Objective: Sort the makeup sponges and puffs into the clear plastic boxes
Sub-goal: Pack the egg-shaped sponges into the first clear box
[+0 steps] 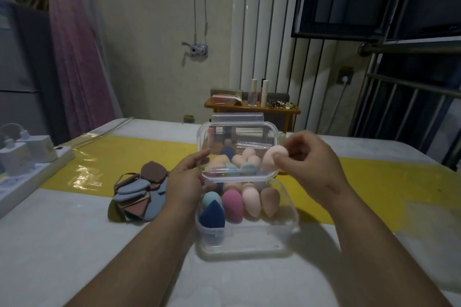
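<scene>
In the head view, your right hand (306, 157) has its grip pinched on a pale pink sponge (274, 159), at the 3 o'clock rim of the rear clear box (237, 129). Your left hand (185, 179) grips that box's 9 o'clock edge. The near clear box (249, 239) sits at its 6 o'clock, and the puffs (139, 194) lie at 9 o'clock on the counter (74, 244). Expect the sponge to be light, soft and springy, so pinch its wide end gently. No label is readable.

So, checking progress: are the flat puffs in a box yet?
No, the puffs lie piled on the table, left of the box.
</scene>
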